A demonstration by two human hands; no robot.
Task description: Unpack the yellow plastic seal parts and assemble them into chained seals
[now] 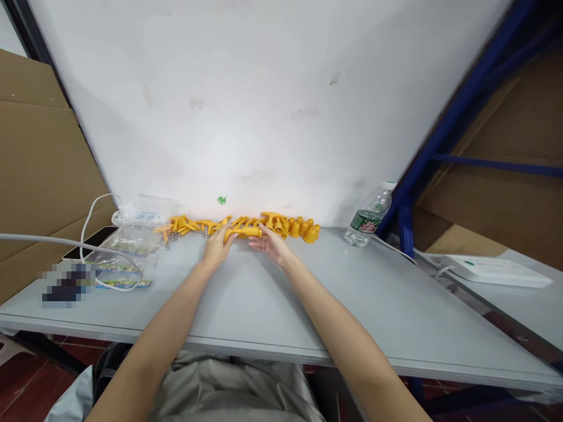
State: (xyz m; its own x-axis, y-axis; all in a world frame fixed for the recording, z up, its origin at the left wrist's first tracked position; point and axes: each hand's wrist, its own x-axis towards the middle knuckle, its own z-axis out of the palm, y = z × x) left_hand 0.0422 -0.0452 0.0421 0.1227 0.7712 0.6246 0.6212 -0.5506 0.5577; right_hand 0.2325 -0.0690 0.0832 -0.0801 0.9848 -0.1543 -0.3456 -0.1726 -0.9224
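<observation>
My left hand (217, 247) is closed on one end of a yellow plastic part (243, 232), a short tube with a flared end, held just above the grey table (272, 299). My right hand (271, 243) is beside the part's other end with its fingers stretched out and apart; whether it touches the part I cannot tell. Behind both hands a row of several more yellow plastic parts (264, 224) lies along the white wall, some T-shaped, some like small cones.
Clear plastic bags (132, 240) with printed cards lie at the left, with a phone (88, 241) and a white cable (94, 214). A water bottle (368, 218) stands at the right. A white power strip (492, 269) rests on the neighbouring table. Cardboard stands at both sides.
</observation>
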